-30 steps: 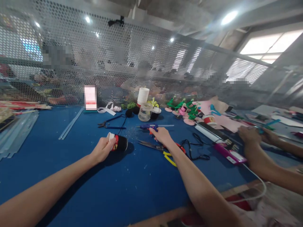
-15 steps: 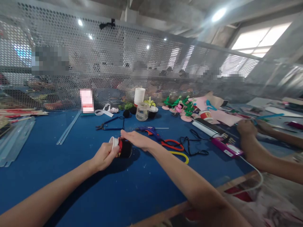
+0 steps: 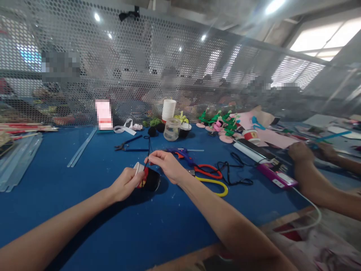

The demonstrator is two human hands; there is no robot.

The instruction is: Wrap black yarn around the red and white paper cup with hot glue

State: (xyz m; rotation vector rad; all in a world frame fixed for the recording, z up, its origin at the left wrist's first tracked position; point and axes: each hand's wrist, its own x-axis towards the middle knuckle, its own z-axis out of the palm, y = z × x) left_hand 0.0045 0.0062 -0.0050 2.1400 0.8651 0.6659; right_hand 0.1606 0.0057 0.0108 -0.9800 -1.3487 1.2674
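Paper cup (image 3: 152, 180) with a white rim, a red-and-yellow printed band and a black wrapping lies tilted on its side, just below and left of the frame's centre. The left hand (image 3: 126, 184) clamps its rim end between thumb and fingers. What has just changed is the right hand (image 3: 166, 163): it is no longer at the blue plastic glue gun with an orange trigger (image 3: 182, 153), which now lies unheld at the middle of the frame. Its thumb and fingertips appear pinched together on a thin black strand (image 3: 148, 148) beside the cup (the exact contact is too small to make out). The strand runs upward, toward a round black ball (image 3: 152, 131). That shift suggests attention is now on the strand at the cup, with the gun set aside.
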